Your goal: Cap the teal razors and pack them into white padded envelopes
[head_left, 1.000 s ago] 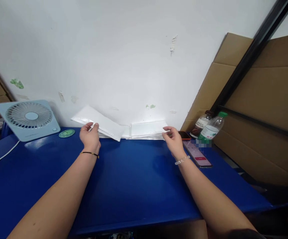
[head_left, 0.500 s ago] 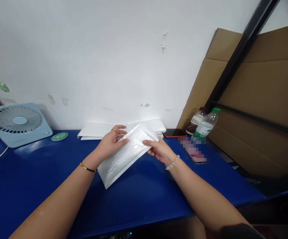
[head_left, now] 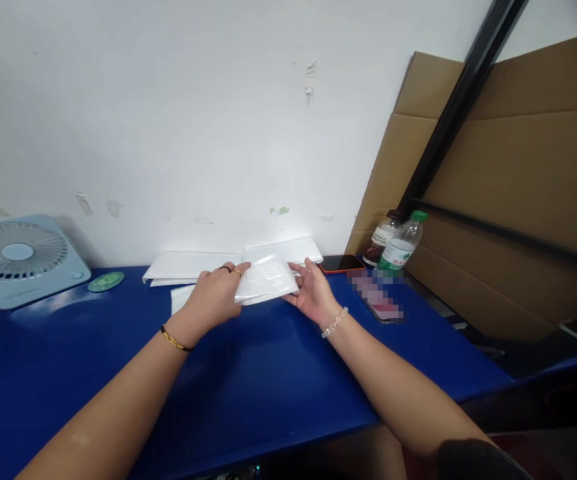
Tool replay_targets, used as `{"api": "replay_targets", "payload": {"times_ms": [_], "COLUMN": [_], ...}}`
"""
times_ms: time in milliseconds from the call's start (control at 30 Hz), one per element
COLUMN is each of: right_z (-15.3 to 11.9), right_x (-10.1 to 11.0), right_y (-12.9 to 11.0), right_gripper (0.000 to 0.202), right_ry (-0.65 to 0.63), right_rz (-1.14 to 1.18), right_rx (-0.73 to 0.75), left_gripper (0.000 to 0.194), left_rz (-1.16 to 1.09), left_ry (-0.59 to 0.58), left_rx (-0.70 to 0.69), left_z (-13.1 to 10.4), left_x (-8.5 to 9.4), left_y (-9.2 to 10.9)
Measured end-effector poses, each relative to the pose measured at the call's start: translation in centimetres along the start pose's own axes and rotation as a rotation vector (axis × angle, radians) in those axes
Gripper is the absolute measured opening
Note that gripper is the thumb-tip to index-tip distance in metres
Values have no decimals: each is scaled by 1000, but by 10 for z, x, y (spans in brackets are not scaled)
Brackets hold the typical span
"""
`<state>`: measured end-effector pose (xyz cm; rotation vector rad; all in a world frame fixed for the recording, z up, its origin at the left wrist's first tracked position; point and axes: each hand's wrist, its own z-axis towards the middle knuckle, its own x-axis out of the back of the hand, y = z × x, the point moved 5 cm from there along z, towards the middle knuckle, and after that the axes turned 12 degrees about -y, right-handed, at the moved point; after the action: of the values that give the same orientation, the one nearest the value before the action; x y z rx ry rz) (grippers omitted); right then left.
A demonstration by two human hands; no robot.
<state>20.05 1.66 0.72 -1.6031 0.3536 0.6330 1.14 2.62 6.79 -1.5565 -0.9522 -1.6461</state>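
Note:
A white padded envelope is held above the blue table, its left end showing beyond my wrist. My left hand is closed on its middle, fingers over the top. At the envelope's right end, my right hand has its fingers apart, palm turned toward the envelope, fingertips beside or just under its edge. Behind the hands, two low stacks of white envelopes lie against the wall, a left stack and a right stack.
On the blue table are a light blue fan and green disc at left. To the right are a black phone, another phone, a dark-capped bottle and a green-capped bottle. Cardboard stands beyond.
The envelope has turned from a steep slant to nearly level. My left hand has closed over it, while my right hand's thumb has come off its top and the fingers have spread.

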Motion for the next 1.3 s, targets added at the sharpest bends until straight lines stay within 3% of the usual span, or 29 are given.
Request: {"api": "replay_targets", "payload": {"times_ms": [100,233,367,633,800,900,1000,1167,1300], "right_z": [3,4,8,13,16,17,17,17,20], "right_x": [-1,-8,-6,6,6,12,26,52,61], "right_y": [19,32,36,42,37,26,11,-11,-21], "right_gripper": [46,45,38,19,26,30,31,39,42], "right_ry": [-30,-71,-49,125,70,80,166,313,333], "right_rz": [214,346,365,228,18,-100,-293,-820,-1170], "right_rx": [-202,-227,-234,-220,-114,-45,13,51,91], "left_gripper": [58,29,15,14,15,35,55,72,81], "left_rz": [65,194,241,281,247,397,486,386,290], "left_ry": [83,66,5,-4,-56,-145,-230,-352,-411], "left_rx": [-91,-153,-188,-183,-120,-65,3,128,217], "left_z": [-2,1,8,7,-1,-7,-14,-31,-45], "left_x": [35,66,75,82,91,90,83,51,24], "left_y": [17,45,59,64,59,50,26,-33,-70]}}
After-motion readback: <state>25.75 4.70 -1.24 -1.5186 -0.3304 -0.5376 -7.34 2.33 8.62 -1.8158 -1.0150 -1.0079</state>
